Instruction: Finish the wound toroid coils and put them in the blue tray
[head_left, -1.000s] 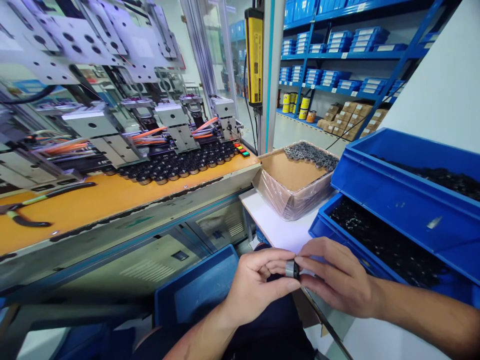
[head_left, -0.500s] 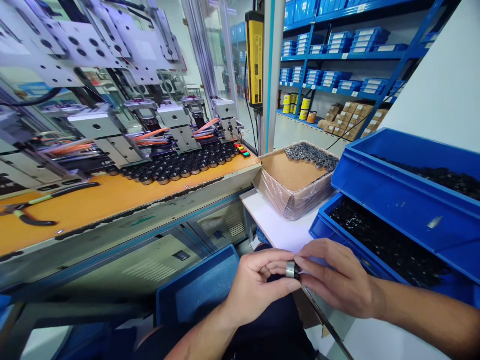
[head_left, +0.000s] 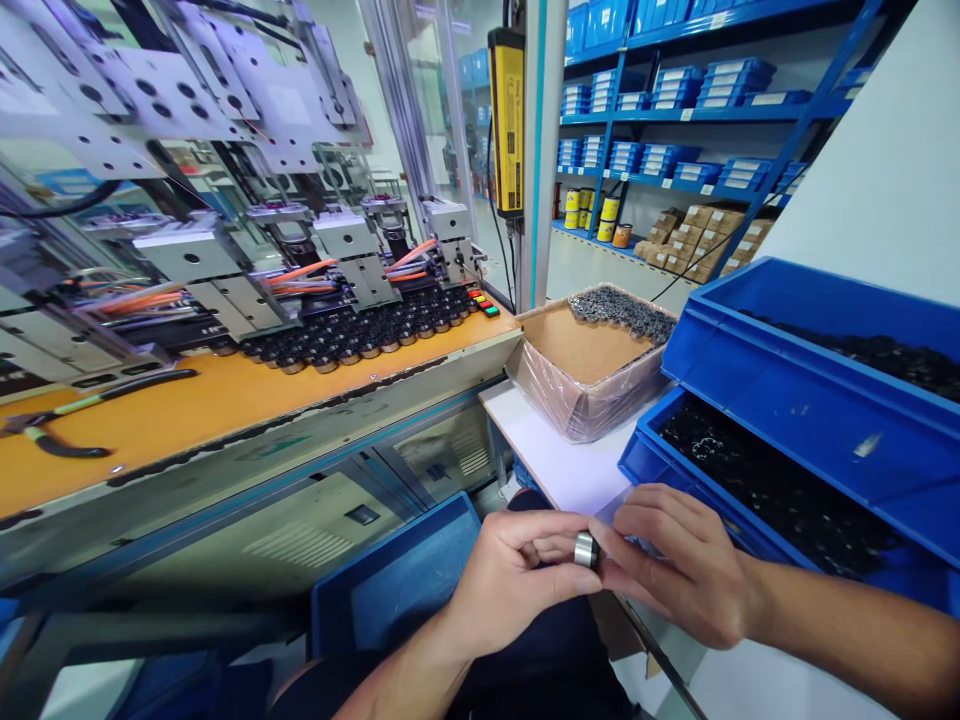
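Observation:
A small silver metal ring (head_left: 584, 549) sits between the fingertips of both hands, low in the middle of the view. My left hand (head_left: 510, 580) pinches it from the left with thumb and forefinger. My right hand (head_left: 679, 565) presses against its right side with the fingertips. Both hands hover over my lap, beside the corner of a white table (head_left: 555, 460). Just right of them a blue bin (head_left: 772, 480) holds several small black parts.
A cardboard box (head_left: 592, 365) with metal parts stands on the white table. An orange bench (head_left: 225, 400) carries a row of black parts, pliers (head_left: 52, 435) and a machine with orange cables. Another blue bin (head_left: 390, 580) lies below. Blue shelving stands behind.
Both hands with the ring have dropped slightly lower in the view. The ring has turned a little between the fingertips.

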